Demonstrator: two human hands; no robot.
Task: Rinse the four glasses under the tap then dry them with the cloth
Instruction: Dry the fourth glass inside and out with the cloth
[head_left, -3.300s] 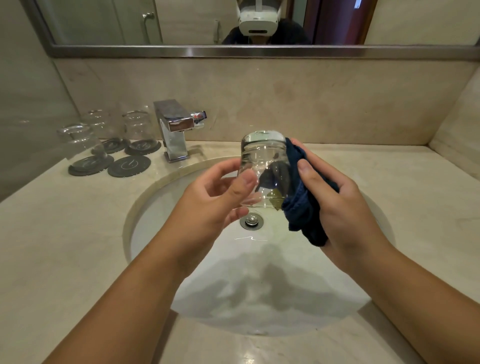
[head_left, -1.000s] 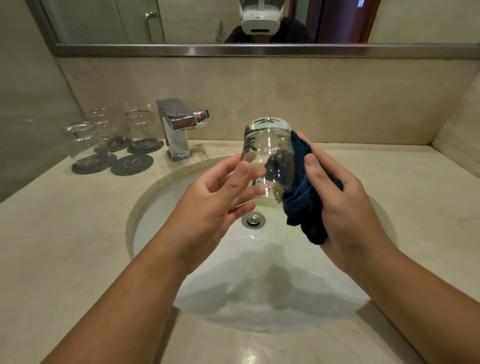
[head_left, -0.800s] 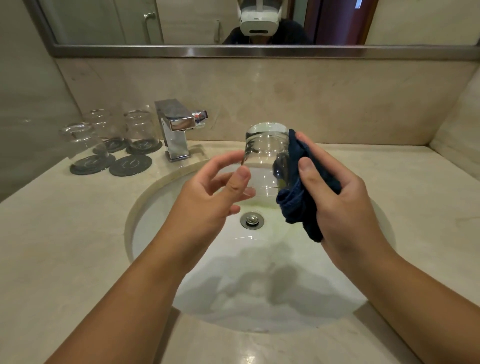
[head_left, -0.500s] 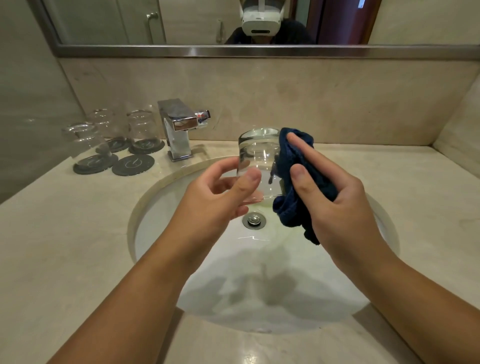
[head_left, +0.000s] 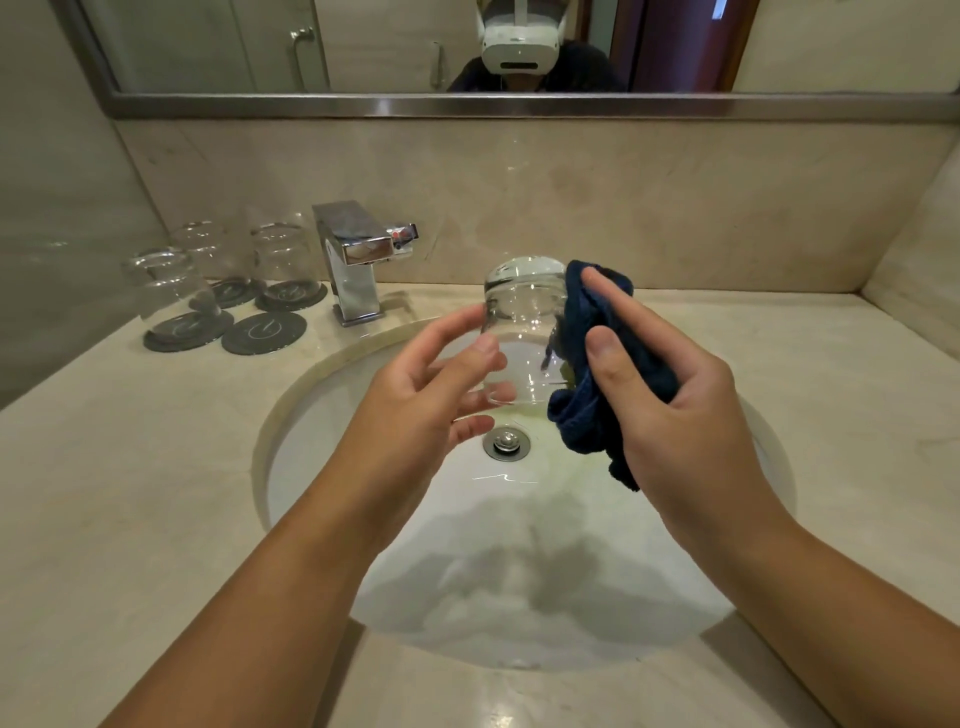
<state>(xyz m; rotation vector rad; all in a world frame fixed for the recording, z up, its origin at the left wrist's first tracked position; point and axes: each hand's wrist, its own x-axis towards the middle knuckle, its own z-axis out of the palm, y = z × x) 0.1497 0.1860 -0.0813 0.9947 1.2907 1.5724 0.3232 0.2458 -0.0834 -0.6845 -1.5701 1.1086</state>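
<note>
A clear glass (head_left: 522, 332) is held upside down above the sink basin (head_left: 322, 467). My left hand (head_left: 431, 395) holds it from the left with thumb and fingertips around its lower rim. My right hand (head_left: 670, 395) grips a dark blue cloth (head_left: 587, 364) and presses it against the glass's right side. Three more clear glasses stand upside down on dark coasters at the back left: one in front (head_left: 166, 291), one behind it (head_left: 208, 254), one nearest the tap (head_left: 283, 260). The chrome tap (head_left: 356, 260) runs no water.
An empty dark coaster (head_left: 264, 332) lies in front of the tap-side glass. The drain plug (head_left: 505, 442) sits in the basin's middle. Beige stone counter (head_left: 104, 493) surrounds the sink, with a wall on the left and a mirror (head_left: 363, 47) above the backsplash.
The glass has been turned between my hands while the cloth slid over its right side. My left fingers shifted their hold around the rim. The other glasses stayed still.
</note>
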